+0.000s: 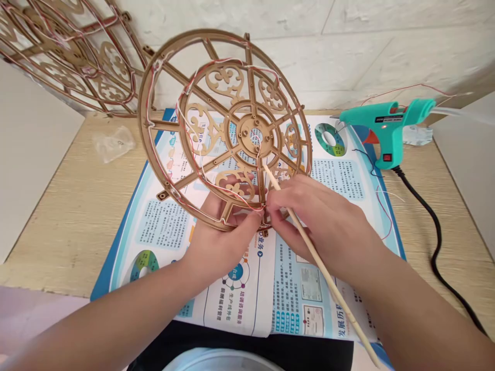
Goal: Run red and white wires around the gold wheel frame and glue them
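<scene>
A round laser-cut wooden wheel (222, 129) with scroll ornaments and thin red and white wires along its spokes stands tilted up over the table. My left hand (220, 239) grips its lower rim from below, fingers behind the spokes. My right hand (320, 219) pinches the wire at the lower rim next to the left thumb. A long thin wooden stick (320, 268) lies across the right hand's fingers, its tip resting on the wheel near the hub.
A teal glue gun (390, 126) stands at the right with its black cord (436, 237) trailing toward me. A printed poster (240, 293) covers the wooden table. A second wooden wheel (73, 56) leans on the wall at back left. A small plastic bag (114, 141) lies left.
</scene>
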